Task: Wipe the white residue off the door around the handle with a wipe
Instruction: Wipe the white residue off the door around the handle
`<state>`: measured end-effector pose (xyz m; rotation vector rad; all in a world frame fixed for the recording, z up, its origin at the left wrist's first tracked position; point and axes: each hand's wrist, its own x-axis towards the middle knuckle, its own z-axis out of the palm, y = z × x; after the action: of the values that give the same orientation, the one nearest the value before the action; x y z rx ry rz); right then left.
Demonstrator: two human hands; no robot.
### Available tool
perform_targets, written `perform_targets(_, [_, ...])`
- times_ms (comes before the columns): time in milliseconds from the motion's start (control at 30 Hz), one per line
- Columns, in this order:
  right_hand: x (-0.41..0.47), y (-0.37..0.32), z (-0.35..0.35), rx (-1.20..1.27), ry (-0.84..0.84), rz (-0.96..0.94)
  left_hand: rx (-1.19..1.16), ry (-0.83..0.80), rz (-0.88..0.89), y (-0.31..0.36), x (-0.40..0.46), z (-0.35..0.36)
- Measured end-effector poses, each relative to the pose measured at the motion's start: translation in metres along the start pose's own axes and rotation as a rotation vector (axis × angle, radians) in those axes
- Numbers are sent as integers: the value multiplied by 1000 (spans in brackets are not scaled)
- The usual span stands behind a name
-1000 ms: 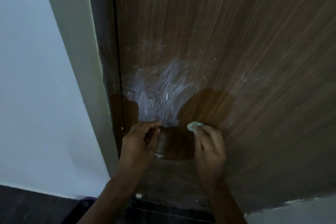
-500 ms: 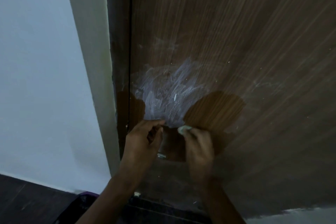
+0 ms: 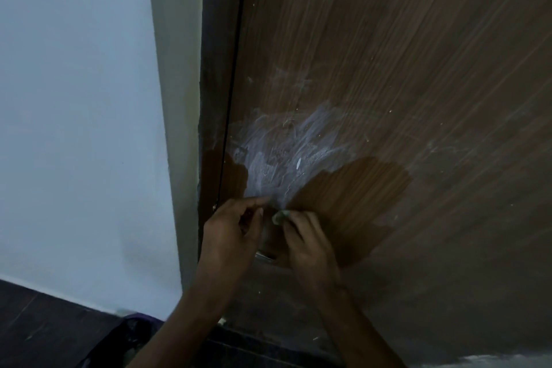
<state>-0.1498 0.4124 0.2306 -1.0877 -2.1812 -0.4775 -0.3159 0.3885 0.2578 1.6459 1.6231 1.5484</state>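
A brown wood-grain door [image 3: 403, 69] fills the right of the view. White residue [image 3: 283, 152] is smeared on it just above the handle. Beside and below the smear, darker wet patches [image 3: 358, 188] show wiped wood. My left hand [image 3: 230, 236] grips the metal door handle [image 3: 265, 254], which is mostly hidden between my hands. My right hand [image 3: 307, 245] pinches a small pale wipe [image 3: 280, 216] and presses it on the door at the lower edge of the smear, close to my left fingertips.
The dark door frame [image 3: 215, 98] and a pale wall [image 3: 74, 128] stand to the left. Dark floor [image 3: 44, 329] lies below, with a dark purple-edged bag [image 3: 125, 340] at my feet.
My right hand has slid the wipe leftward, from the wet patch toward my left hand and the smear's bottom edge. My left hand has stayed on the handle. The camera view shifted left.
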Motion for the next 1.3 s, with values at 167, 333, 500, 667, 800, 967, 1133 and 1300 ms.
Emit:
perform_targets(167, [12,10,-3,91,163,86,44,25,-101,-10,-6,-10])
perform_targets(333, [12,-4,12,35,60,30,58,17,-143,-15,-7,-14])
perform_targets(500, [13,-16,17,-2,-4,-15,62,26,-160,-20,-8,-16])
perform_targets(667, [12,-14,11,16,187,154,66,49,-154,-25,-11,-22])
perform_targets(800, [21,-37,34,-39,63,61,86,67,-144,-24,-7,-22])
perform_targets(967, [43,-54,49,24,100,57,80,89,-145,-20,-3,-25])
perform_targets(1133, [5,-28,32,-54,230,244,42,119,-191,-22,-4,-32])
perform_targets(1300, [34,-48,38,-35,189,199,62,94,-165,-21,-2,-27])
